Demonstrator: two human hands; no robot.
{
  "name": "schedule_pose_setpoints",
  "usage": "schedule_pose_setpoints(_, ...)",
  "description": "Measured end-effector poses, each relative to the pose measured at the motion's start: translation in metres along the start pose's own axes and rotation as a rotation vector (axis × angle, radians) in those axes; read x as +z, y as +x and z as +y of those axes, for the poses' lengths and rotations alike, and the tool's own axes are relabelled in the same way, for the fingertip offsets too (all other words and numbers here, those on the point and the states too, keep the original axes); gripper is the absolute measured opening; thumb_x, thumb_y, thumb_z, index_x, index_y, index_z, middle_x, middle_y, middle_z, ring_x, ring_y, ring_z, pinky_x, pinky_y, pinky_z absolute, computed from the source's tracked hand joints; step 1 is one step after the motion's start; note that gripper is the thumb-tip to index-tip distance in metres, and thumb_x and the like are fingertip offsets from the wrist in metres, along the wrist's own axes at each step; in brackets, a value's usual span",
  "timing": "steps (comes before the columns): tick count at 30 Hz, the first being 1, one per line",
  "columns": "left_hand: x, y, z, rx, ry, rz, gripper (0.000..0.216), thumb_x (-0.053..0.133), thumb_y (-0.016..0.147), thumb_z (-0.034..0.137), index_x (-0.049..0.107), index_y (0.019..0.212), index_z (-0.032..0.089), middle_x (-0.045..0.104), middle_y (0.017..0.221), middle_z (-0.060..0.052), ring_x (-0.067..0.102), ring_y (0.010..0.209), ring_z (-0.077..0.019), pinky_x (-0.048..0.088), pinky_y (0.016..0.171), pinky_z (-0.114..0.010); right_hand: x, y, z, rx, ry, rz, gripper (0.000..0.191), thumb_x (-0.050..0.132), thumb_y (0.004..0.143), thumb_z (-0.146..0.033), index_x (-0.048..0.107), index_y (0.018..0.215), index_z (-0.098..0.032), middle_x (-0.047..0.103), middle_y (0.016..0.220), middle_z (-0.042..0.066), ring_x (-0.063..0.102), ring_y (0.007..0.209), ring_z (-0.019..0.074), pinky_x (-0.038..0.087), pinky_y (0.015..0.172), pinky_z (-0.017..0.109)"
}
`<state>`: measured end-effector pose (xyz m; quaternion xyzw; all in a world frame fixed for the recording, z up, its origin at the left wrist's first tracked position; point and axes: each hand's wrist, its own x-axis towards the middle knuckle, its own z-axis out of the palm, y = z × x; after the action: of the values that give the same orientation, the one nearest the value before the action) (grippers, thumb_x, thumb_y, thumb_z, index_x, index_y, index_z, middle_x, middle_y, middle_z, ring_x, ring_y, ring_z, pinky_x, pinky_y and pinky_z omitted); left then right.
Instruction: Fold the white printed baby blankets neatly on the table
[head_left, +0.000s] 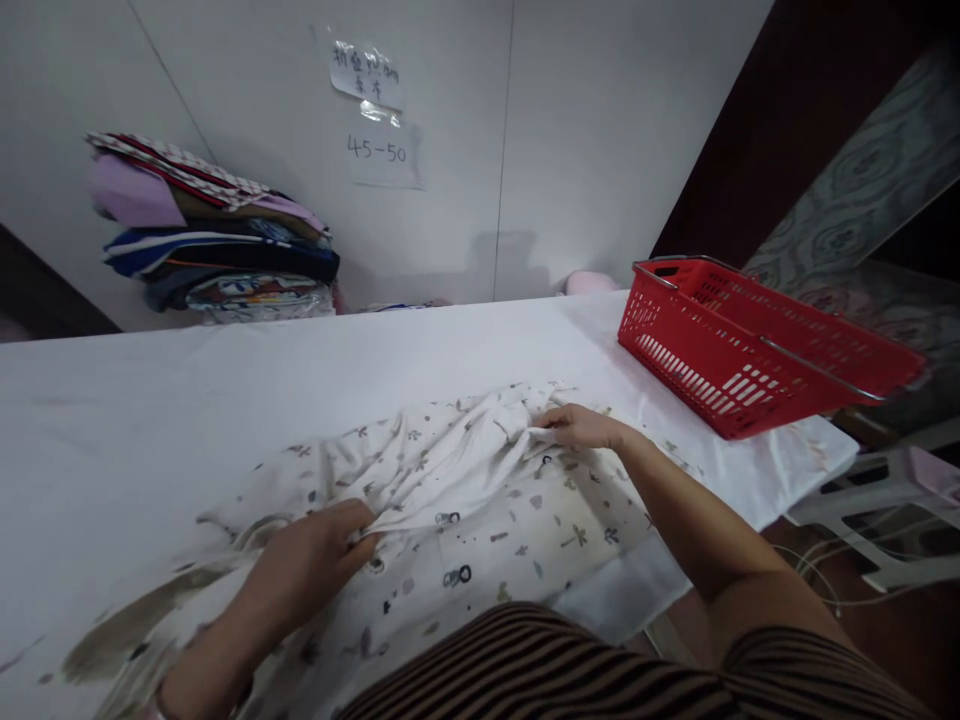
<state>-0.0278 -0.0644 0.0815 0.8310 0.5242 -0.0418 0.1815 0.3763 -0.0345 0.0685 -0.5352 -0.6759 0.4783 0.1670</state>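
Observation:
A white printed garment point(450, 480) with small dark and grey motifs lies rumpled on the white table point(225, 390). My left hand point(311, 560) is closed, pinching a fold of the garment near the table's front edge. Farther back and to the right, my right hand point(577, 428) is also closed, gripping a bunched part of the same cloth. The fabric stretches in a ridge between the two hands.
A red plastic basket point(750, 350) with metal handles sits at the table's right end, overhanging the edge. A stack of folded clothes point(217, 240) rests against the back wall on the left. Paper notes point(375, 120) are stuck to the wall. A white plastic stool point(877, 510) stands right of the table.

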Motion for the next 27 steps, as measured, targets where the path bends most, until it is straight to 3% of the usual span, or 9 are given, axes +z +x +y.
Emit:
schedule_pose_setpoints(3, 0.006, -0.001, 0.000, 0.027, -0.010, -0.012, 0.023, 0.036, 0.083, 0.033, 0.055, 0.076, 0.022, 0.063, 0.083, 0.000, 0.060, 0.076, -0.0168, 0.034, 0.062, -0.026, -0.004, 0.010, -0.002, -0.016, 0.058, 0.132, 0.026, 0.058, 0.075, -0.029, 0.071, 0.093, -0.016, 0.071, 0.087, 0.003, 0.063, 0.082, 0.0169, 0.047, 0.076, 0.027)
schedule_pose_setpoints(5, 0.008, -0.002, 0.001, 0.030, -0.005, -0.020, 0.023, 0.035, 0.084, 0.033, 0.054, 0.076, 0.022, 0.063, 0.085, -0.001, 0.059, 0.077, -0.0169, 0.034, 0.062, -0.026, -0.005, 0.023, -0.004, -0.009, 0.000, 0.323, 0.027, 0.054, 0.080, -0.033, 0.070, 0.090, -0.014, 0.070, 0.084, 0.005, 0.062, 0.080, 0.0164, 0.047, 0.074, 0.026)
schedule_pose_setpoints(7, 0.009, -0.003, 0.004, 0.026, 0.008, -0.031, 0.023, 0.034, 0.085, 0.032, 0.054, 0.077, 0.022, 0.063, 0.086, -0.001, 0.060, 0.079, -0.0174, 0.034, 0.062, -0.026, -0.003, 0.040, -0.008, 0.022, -0.142, 0.395, 0.029, 0.047, 0.085, -0.031, 0.069, 0.094, -0.014, 0.070, 0.085, 0.005, 0.062, 0.079, 0.0158, 0.046, 0.070, 0.025)
schedule_pose_setpoints(11, 0.010, -0.005, 0.007, 0.020, 0.012, -0.027, 0.024, 0.033, 0.085, 0.031, 0.053, 0.076, 0.021, 0.063, 0.087, -0.002, 0.060, 0.081, -0.0178, 0.035, 0.063, -0.026, 0.006, 0.074, -0.015, 0.108, -0.574, 0.252, 0.021, 0.051, 0.080, -0.017, 0.071, 0.087, -0.016, 0.071, 0.087, 0.006, 0.062, 0.081, 0.0178, 0.044, 0.070, 0.024)
schedule_pose_setpoints(16, 0.010, -0.008, 0.004, 0.022, -0.018, -0.027, 0.024, 0.033, 0.086, 0.031, 0.054, 0.077, 0.021, 0.062, 0.088, -0.002, 0.060, 0.082, -0.0175, 0.035, 0.065, -0.025, 0.015, 0.093, -0.017, 0.111, -0.665, 0.172, 0.018, 0.061, 0.065, -0.008, 0.072, 0.076, -0.017, 0.071, 0.080, 0.006, 0.062, 0.077, 0.0196, 0.042, 0.066, 0.024)
schedule_pose_setpoints(19, 0.010, -0.008, 0.002, 0.022, -0.029, -0.024, 0.026, 0.034, 0.087, 0.033, 0.055, 0.080, 0.021, 0.062, 0.091, -0.003, 0.060, 0.085, -0.0185, 0.036, 0.066, -0.026, 0.009, 0.087, -0.020, 0.092, -0.647, 0.152, 0.017, 0.063, 0.062, -0.007, 0.071, 0.072, -0.018, 0.069, 0.071, 0.002, 0.060, 0.068, 0.0163, 0.042, 0.061, 0.022)
schedule_pose_setpoints(21, 0.011, -0.007, 0.002, 0.014, -0.032, -0.017, 0.027, 0.033, 0.087, 0.034, 0.056, 0.081, 0.021, 0.063, 0.092, -0.003, 0.060, 0.085, -0.0189, 0.036, 0.066, -0.026, 0.000, 0.076, -0.023, 0.058, -0.633, 0.210, 0.016, 0.060, 0.068, -0.010, 0.071, 0.077, -0.018, 0.069, 0.076, 0.002, 0.060, 0.072, 0.0154, 0.043, 0.065, 0.022)
schedule_pose_setpoints(25, 0.015, -0.005, -0.001, -0.008, -0.040, 0.023, 0.028, 0.033, 0.087, 0.035, 0.058, 0.086, 0.022, 0.064, 0.094, -0.003, 0.060, 0.087, -0.0195, 0.036, 0.065, -0.027, -0.018, 0.042, -0.023, -0.198, -0.486, 0.579, 0.021, 0.054, 0.080, -0.021, 0.067, 0.097, -0.017, 0.063, 0.086, 0.004, 0.056, 0.078, 0.0153, 0.045, 0.072, 0.026)
schedule_pose_setpoints(27, 0.017, -0.004, -0.003, -0.014, -0.052, 0.048, 0.029, 0.033, 0.087, 0.036, 0.058, 0.087, 0.022, 0.064, 0.096, -0.004, 0.061, 0.088, -0.0201, 0.037, 0.066, -0.027, -0.020, 0.023, -0.016, -0.325, -0.425, 0.671, 0.023, 0.055, 0.081, -0.023, 0.065, 0.101, -0.018, 0.060, 0.083, 0.003, 0.055, 0.075, 0.0152, 0.045, 0.072, 0.028)
